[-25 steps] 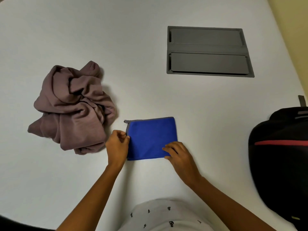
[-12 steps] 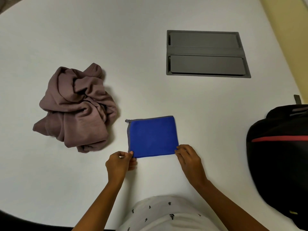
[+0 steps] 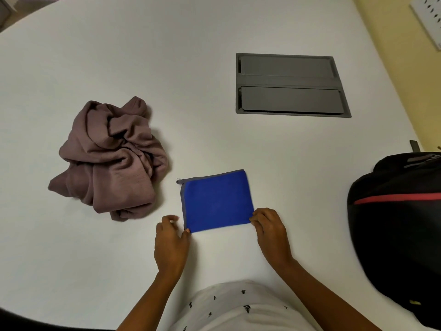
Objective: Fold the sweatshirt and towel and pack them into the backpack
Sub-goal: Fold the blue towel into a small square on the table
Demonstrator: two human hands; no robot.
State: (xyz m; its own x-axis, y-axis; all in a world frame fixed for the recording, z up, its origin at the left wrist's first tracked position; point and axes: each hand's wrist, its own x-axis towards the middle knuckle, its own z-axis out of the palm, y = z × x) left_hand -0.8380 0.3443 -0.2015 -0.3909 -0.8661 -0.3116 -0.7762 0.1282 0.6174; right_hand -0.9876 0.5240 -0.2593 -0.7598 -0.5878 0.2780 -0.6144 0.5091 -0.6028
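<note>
A small blue towel (image 3: 216,201), folded into a flat rectangle with a grey trim, lies on the white table (image 3: 119,56) in front of me. My left hand (image 3: 170,244) holds its near-left corner: the thumb tip sits on the cloth and the other fingers are curled and blurred by the left edge. My right hand (image 3: 270,232) pinches the near-right corner with curled fingers. The mauve sweatshirt (image 3: 112,161) sits crumpled in a heap to the left of the towel. The black backpack (image 3: 401,223), with a red stripe, stands at the right edge, partly cut off.
A grey recessed cable hatch (image 3: 290,86) is set into the table beyond the towel. A yellow wall (image 3: 393,56) runs along the far right. My white patterned shirt (image 3: 238,306) fills the bottom centre.
Both hands slid from the towel's left edge and near edge down to its two near corners. The towel stayed flat in place. The camera view shifted slightly.
</note>
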